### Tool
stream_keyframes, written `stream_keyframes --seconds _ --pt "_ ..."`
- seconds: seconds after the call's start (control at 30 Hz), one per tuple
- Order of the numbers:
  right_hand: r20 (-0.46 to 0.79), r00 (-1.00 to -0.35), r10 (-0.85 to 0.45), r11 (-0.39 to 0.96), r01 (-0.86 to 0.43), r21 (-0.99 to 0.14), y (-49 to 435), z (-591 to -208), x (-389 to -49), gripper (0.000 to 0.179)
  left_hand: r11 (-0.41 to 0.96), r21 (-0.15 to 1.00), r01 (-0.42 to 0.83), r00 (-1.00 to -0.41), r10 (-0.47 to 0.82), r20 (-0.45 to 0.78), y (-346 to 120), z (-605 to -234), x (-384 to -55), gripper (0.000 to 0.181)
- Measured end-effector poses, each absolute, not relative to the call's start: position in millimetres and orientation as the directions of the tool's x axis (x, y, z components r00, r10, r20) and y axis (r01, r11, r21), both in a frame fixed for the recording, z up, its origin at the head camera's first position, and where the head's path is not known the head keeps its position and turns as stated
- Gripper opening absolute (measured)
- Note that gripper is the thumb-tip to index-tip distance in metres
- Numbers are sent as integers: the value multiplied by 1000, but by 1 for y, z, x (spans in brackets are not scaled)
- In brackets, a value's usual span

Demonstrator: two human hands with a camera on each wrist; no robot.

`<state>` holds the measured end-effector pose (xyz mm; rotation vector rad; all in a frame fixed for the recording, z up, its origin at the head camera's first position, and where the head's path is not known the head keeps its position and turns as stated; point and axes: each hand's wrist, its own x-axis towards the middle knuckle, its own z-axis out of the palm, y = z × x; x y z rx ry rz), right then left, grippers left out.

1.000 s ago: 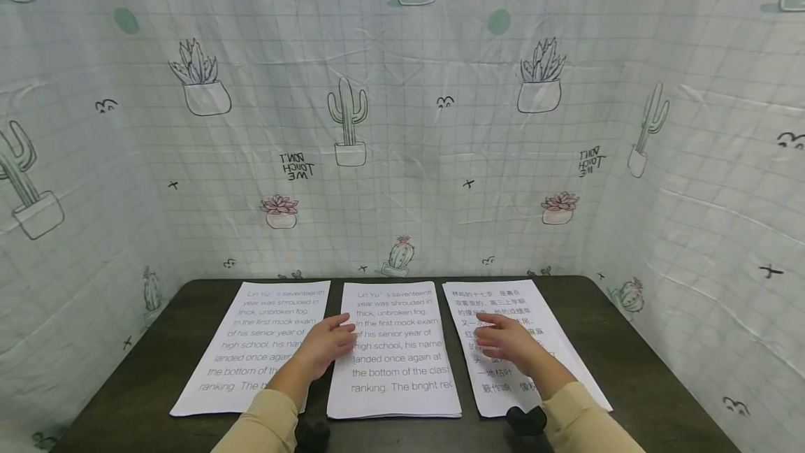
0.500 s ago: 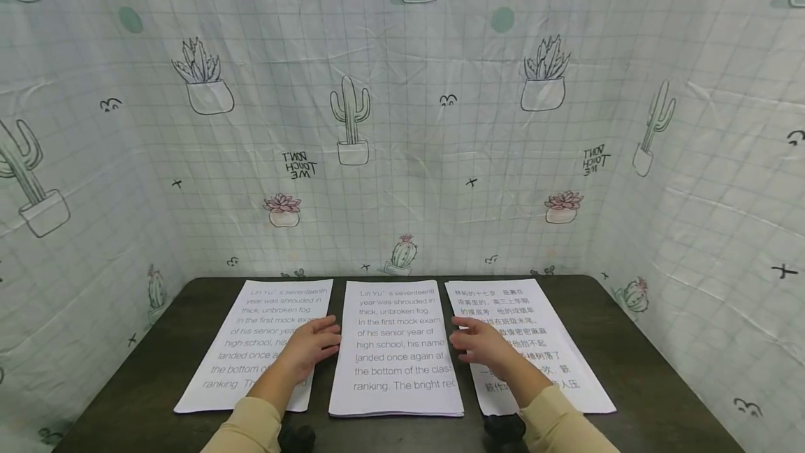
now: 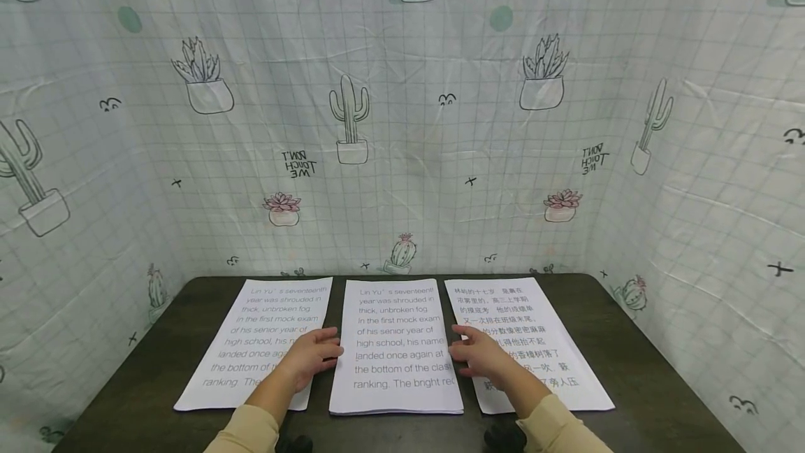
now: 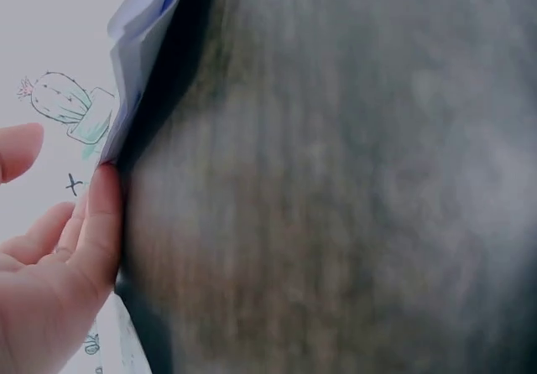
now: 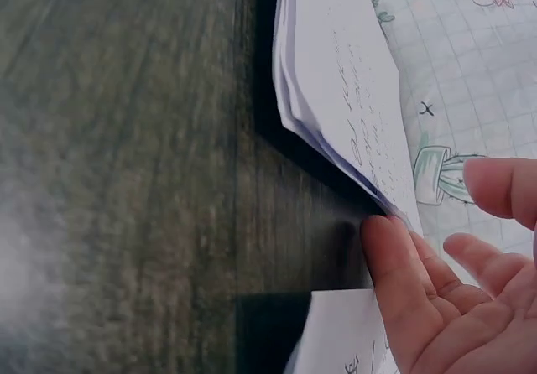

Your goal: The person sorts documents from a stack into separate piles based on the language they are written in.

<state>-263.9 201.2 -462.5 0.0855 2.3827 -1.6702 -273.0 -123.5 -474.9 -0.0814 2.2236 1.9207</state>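
A stack of white printed sheets (image 3: 395,399) with large English text lies in the middle of the dark table. At its left edge is my left hand (image 3: 305,358), fingers loosely bent, with the fingertips (image 4: 104,188) right at the paper's side. From the other side, my right hand (image 3: 483,356) reaches the right edge of the same stack, and its fingertips (image 5: 386,233) meet the sheets' side in the right wrist view. Both thumbs stand apart from the paper. The stack's side shows several slightly wavy layers (image 5: 295,110).
To the left lies another English-text stack (image 3: 216,369), partly under my left forearm. A stack with Chinese characters (image 3: 569,362) lies to the right, partly covered by my right hand and forearm. A cactus-print curtain (image 3: 402,124) surrounds the dark table (image 3: 654,397).
My right hand has moved left off the Chinese-text stack to the middle stack's right edge. My left hand has drawn back slightly to that stack's left edge. The papers look unmoved.
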Motion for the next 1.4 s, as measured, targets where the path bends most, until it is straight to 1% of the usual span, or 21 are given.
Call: stream_keyframes --seconds 0.23,0.43,0.67,1.03,1.27,1.4 --pt "-279 -957 -84 375 229 -898 200 -463 -260 54 254 950 -182 -974 84 -210 -125 -471 -267 55" --pt "-292 -954 -73 384 243 -891 199 -461 -254 54 313 929 -197 -972 59 -226 -122 -473 -265 49" --pt "-290 -954 -69 378 244 -893 196 -459 -252 52 384 904 -189 -977 18 -212 -116 -471 -264 45" --pt "-277 -958 -75 356 234 -905 196 -459 -251 52 394 900 -184 -981 -20 -192 -116 -470 -263 38" --pt "-267 -961 -65 362 227 -904 197 -462 -251 51 382 908 -171 -985 -46 -167 -118 -473 -263 22" --pt "-264 -962 -64 356 225 -907 198 -463 -252 51 370 911 -181 -984 -67 -168 -119 -475 -264 17"
